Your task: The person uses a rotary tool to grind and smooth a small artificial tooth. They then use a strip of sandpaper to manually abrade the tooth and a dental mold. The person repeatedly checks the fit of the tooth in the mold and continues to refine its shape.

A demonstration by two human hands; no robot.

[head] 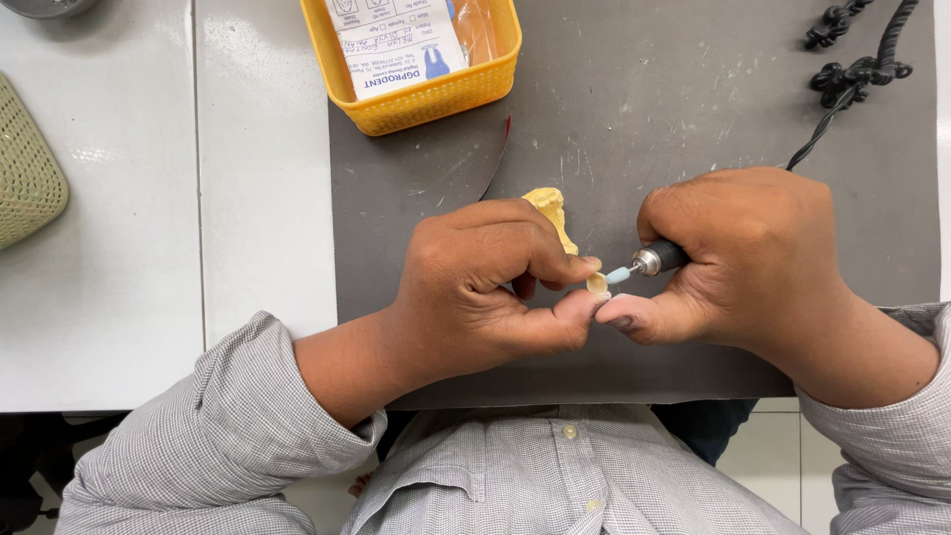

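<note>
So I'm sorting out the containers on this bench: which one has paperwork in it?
The yellow basket at the top edge of the grey mat, holding a printed sheet. The pale green basket at the far left shows no paper.

Dental lab bench, I'd say: my right hand [753,263] runs a rotary handpiece [656,260] on a yellow plaster tooth model [555,213], over a grey work mat [644,109], with a yellow case tray [421,104] holding an order slip [396,40].
</note>
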